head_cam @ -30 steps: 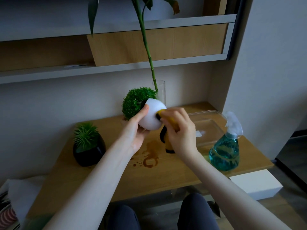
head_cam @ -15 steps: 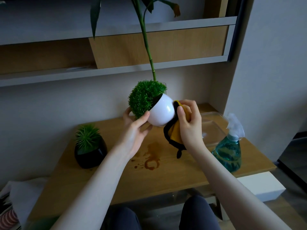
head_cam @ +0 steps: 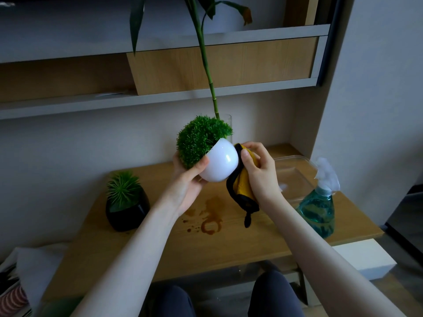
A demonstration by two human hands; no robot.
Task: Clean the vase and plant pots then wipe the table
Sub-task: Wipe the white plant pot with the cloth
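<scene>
The left hand (head_cam: 187, 179) held the white pot (head_cam: 220, 163) above the table (head_cam: 160, 243), thumb curled over its front side and the other fingers behind it, under the green plant (head_cam: 199, 140). The pot was tilted, its mouth turned up and to the left. The right hand (head_cam: 258, 172) gripped a yellow cloth (head_cam: 242, 184) with black edge and pressed it against the right side of the pot; the lower part of the cloth hung free below the hand.

The first risk, in my judgement, was a slip: the pot looked smooth and glossy, and it was kept by few fingers only. If the cloth pushed too hard from the right, the pot could turn out of the left hand and fall on the table below it, where brown stains (head_cam: 210, 221) lay.

Just behind the pot stood the glass vase (head_cam: 227, 124) with a long stem (head_cam: 206, 65). A wide wiping move could knock the vase or bend the stem.

Right of the pot were a clear tray (head_cam: 295, 170) and a spray bottle (head_cam: 319, 209), both near the right forearm; an elbow pulled back carelessly could tip the bottle.

Left of the pot, well apart, the black pot (head_cam: 127, 213) stood on the table, seemingly out of danger. The vase, the black pot and the stains probably remained to be cleaned
</scene>
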